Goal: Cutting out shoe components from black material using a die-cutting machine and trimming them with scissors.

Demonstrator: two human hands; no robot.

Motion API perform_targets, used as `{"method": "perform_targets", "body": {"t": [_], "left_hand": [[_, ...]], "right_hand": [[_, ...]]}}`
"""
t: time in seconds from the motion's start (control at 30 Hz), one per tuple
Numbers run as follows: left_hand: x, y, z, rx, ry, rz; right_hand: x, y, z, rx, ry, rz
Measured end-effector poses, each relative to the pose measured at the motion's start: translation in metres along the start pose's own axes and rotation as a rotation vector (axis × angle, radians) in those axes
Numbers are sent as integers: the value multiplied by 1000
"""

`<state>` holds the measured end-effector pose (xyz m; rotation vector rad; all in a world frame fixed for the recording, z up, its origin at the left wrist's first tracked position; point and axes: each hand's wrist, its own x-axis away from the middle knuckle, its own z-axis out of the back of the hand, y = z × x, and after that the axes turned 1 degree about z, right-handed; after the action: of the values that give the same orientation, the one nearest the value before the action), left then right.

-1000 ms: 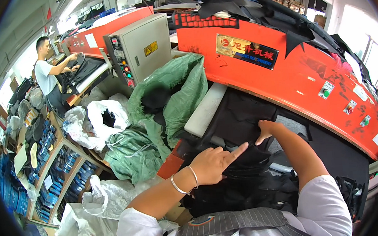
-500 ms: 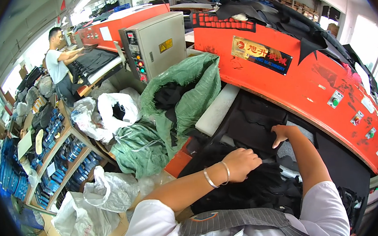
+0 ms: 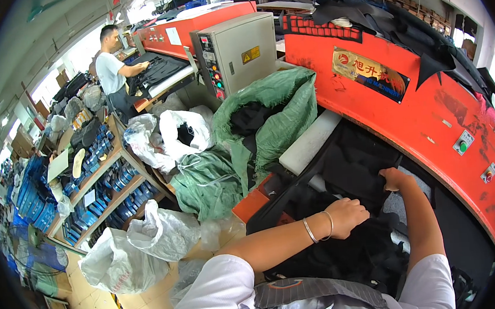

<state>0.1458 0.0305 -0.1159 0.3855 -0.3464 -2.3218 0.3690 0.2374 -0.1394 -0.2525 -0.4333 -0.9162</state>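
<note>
My right hand is closed at the right edge of a black sheet of material, which lies on the machine's bed under the orange hood. Closer to me, my left hand, with two bangles at its wrist, hovers at or on the near edge of the black material. Its fingers are curled, and what they hold, if anything, is hidden. Beneath both forearms spreads a heap of loose black pieces. Grey material shows beside the right hand.
The orange machine curves along the right. A green woven sack with black scraps stands left of the bed, near white bags. Farther left is a shelf of blue items. Another person works at a far machine.
My view has turned left, so the scene sits farther right. The fingers of my right hand have drawn in at the sheet's edge. The other person's hands have lowered to the black material.
</note>
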Motion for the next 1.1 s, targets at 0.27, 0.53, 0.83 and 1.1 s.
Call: {"method": "perform_targets", "body": {"t": [0.27,0.53,0.83,1.1], "left_hand": [[-3,7,9,45,27,20],[-2,-39,8,-144,111,-117],[-9,-14,-6,-121,11,-77],[23,-23,-2,-122,-88,64]], "right_hand": [[26,-17,-1,-195,198,23],[91,-113,28,-407,120,379],[-17,36,-2,-1582,580,-627],[-88,12,-7,-1619,767,-808]]}}
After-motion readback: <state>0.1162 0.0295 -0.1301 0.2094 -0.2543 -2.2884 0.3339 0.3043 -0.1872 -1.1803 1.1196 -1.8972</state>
